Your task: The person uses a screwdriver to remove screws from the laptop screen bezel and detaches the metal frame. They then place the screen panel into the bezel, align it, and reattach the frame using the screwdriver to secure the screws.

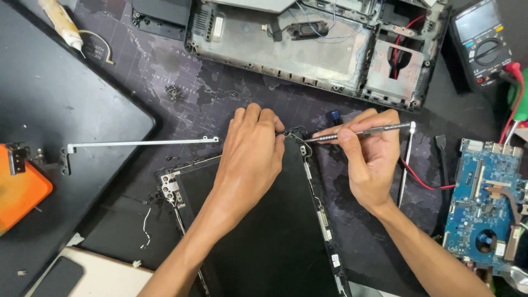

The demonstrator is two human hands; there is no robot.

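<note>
Looking down on a dark desk (181,71) covered by a mat printed with a faint map pattern, crowded with laptop parts. Lying across the far edge, a stripped grey laptop base (308,49) with red and blue wires. Sitting at far right, a multimeter (481,41), and below it a blue circuit board (484,203). Resting at left, a long thin metal hinge bracket (143,143) running left to right, beside an orange item (19,190).

Lying in the near centre, a black laptop screen panel (275,231), its long axis running from the near edge away toward the hands, top edge pointing at the laptop base.

Pressing down on the panel's top edge, the left hand (250,157), palm down, fingers curled over the rim, forearm crossing the panel. Gripping a slim metal screwdriver (360,132) like a pen, the right hand (371,159), fingers clenched around the shaft; tool lying nearly level, tip pointing left at the panel's top right corner, just beside the left fingertips.
</note>
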